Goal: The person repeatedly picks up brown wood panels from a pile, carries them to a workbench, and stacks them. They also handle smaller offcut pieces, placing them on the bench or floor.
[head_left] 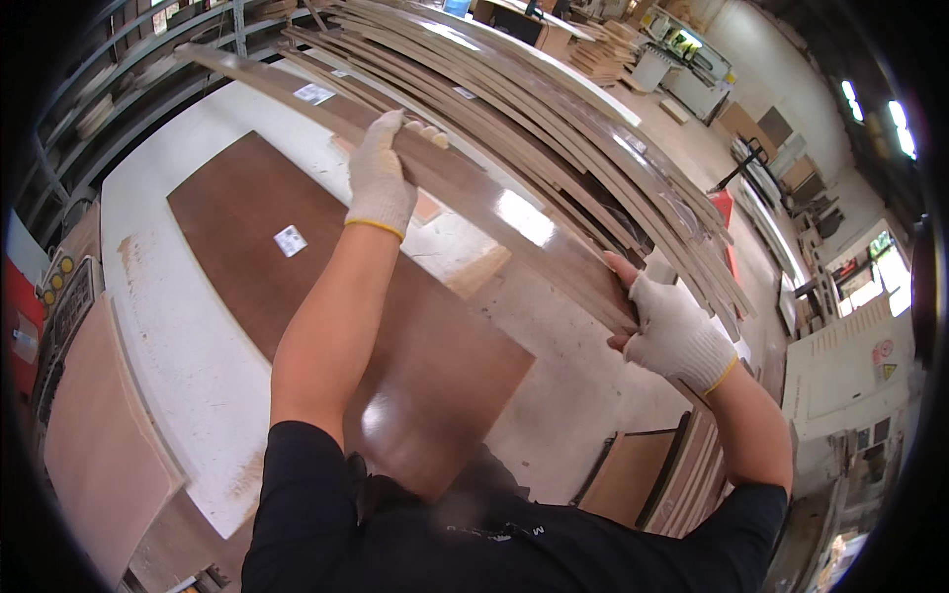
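A long, glossy brown wooden board (pixel 465 201) runs slantwise in front of me from far left to near right, with a small white label near its far end. My left hand (pixel 380 183), in a white knit glove with a yellow cuff, is closed over the board near its middle. Closer to the right end, my right hand (pixel 677 331) grips the same board by its edges; its glove leaves the fingertips bare. Below the left forearm lies a wide brown panel (pixel 425 326) with one curved side and a white label, flat on a white tabletop (pixel 138 188).
Beyond the held board stand stacked long brown boards (pixel 554 119). Metal shelving (pixel 148 84) is at the far left. A pinkish sheet (pixel 104 425) and a control panel (pixel 69 306) are at the left. More stacked panels (pixel 692 469) stand low at the right, near a pale cabinet (pixel 840 371).
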A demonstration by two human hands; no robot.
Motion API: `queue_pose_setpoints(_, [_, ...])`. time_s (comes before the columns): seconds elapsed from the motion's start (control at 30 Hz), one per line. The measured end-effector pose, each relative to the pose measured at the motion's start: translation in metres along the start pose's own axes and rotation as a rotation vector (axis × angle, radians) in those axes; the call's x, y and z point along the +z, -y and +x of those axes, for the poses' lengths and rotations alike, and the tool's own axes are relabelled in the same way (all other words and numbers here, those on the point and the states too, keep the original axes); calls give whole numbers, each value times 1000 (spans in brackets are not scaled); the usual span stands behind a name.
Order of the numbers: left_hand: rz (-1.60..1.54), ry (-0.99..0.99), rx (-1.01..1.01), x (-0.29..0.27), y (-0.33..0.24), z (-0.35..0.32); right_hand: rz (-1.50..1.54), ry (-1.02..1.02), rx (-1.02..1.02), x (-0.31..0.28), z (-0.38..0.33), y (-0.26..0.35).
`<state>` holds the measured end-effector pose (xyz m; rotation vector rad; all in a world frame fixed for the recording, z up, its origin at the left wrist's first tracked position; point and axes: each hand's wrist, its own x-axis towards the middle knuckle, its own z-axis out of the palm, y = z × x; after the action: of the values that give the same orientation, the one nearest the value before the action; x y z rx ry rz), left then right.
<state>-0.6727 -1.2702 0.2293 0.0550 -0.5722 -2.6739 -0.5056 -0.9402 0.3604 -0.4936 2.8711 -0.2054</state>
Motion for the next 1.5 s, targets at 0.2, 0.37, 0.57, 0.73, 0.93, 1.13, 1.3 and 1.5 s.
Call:
queue_pose_setpoints(0.2, [973, 159, -206, -8, 48, 2, 424, 46, 138, 0, 15, -129])
queue_pose_setpoints(0.37, [2222, 318, -146, -77, -6, -44, 498, -15, 198, -13, 9, -164])
queue_pose_setpoints(0.57, [2560, -94, 190, -136, -5, -109, 685, -106, 235, -28, 8, -205])
queue_pose_setpoints(0.73, [2517, -13, 308, -115, -6, -113, 613, -210, -134, -45, 116, -270])
queue_pose_setpoints(0.93, [2305, -351, 273, -113, -14, -208, 142, -167, -378, -93, 350, -295])
queue_pose_setpoints(1.13, [2235, -806, 390, -132, 11, -326, 136, -14, -384, -108, 442, -304])
queue_pose_setpoints(1.3, [1824, -1221, 44, -106, 39, -387, -109, -79, -263, -109, 435, -301])
queue_pose_setpoints(1.5, [1606, -1291, -94, -85, 49, -406, 112, -19, -284, -99, 460, -332])
